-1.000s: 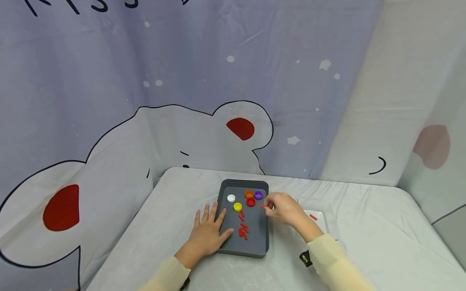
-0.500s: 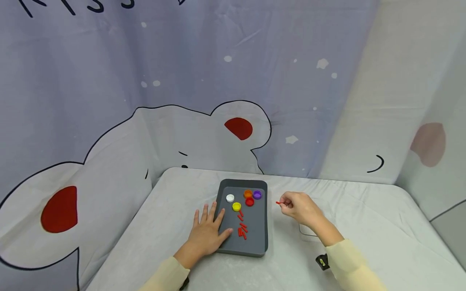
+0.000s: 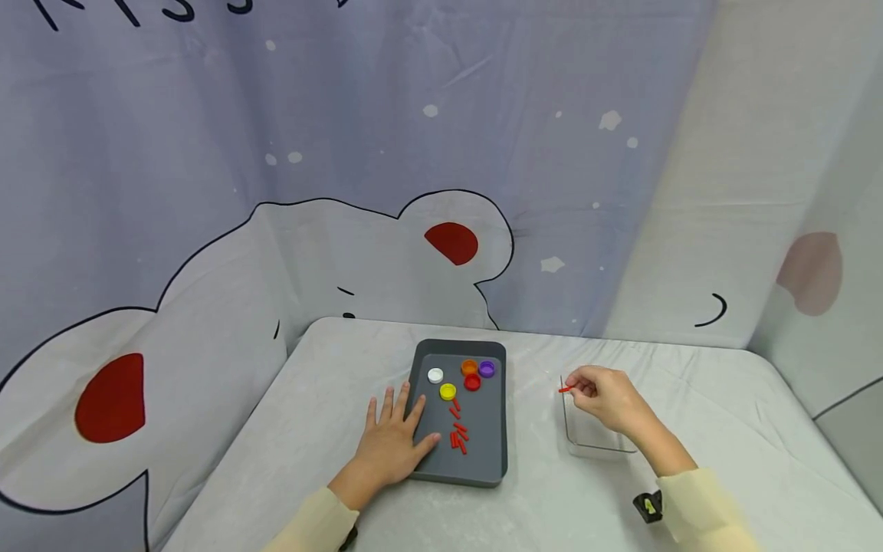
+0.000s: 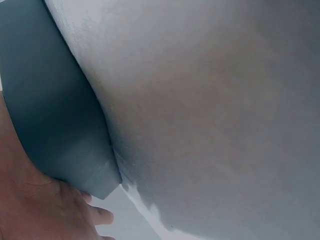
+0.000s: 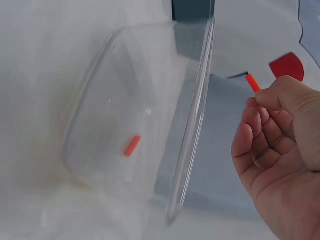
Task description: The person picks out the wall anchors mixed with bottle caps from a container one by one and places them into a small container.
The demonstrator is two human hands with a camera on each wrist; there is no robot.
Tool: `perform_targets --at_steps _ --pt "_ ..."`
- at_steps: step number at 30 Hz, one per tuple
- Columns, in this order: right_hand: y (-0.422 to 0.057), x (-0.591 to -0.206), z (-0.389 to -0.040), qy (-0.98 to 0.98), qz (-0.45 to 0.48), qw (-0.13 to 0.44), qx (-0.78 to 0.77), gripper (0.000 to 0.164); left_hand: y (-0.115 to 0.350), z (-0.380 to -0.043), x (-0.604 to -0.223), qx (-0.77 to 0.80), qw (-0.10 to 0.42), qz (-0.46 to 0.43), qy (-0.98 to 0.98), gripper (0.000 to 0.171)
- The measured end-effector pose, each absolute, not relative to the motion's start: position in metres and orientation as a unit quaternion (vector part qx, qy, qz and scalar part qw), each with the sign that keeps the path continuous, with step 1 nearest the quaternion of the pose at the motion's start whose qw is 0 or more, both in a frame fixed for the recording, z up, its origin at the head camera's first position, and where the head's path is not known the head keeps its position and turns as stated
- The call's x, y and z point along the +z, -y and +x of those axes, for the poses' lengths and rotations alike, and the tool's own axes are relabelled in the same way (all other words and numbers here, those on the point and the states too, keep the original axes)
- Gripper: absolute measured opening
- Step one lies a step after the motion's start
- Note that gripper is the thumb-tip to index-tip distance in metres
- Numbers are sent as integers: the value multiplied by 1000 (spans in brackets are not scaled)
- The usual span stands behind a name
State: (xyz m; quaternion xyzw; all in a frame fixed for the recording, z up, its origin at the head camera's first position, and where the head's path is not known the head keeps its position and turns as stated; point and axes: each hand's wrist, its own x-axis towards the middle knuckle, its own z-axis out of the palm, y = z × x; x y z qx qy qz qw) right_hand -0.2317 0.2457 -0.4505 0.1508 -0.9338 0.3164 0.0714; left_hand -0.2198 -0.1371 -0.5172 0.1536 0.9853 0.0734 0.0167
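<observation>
I see the right hand [image 3: 608, 395] pinching a short red rod [image 5: 253, 82] above the clear rectangular box [image 5: 193, 120], the left hand [image 3: 390, 445] spread over the dark grey tray [image 3: 486, 452].

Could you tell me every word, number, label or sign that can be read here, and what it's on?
Curtain, top left: perhaps "KISS", though the picture's edge cuts off the letters, so I can't be sure.
Curtain, farther right along the top: a black fragment, unreadable.
Black piece at the right wrist: a yellowish mark, too small to read.
Gray tray, colored caps, clear box: no text visible.
</observation>
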Motion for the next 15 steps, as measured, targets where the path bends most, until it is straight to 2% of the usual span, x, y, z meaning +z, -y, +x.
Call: perform_targets --at_steps 6,15 --pt "-263 -451 -225 931 111 60 342 15 137 -219 -516 71 20 151 -986 78" --pt "-282 -459 -221 939 105 68 319 12 137 -220 -518 68 16 153 -986 78"
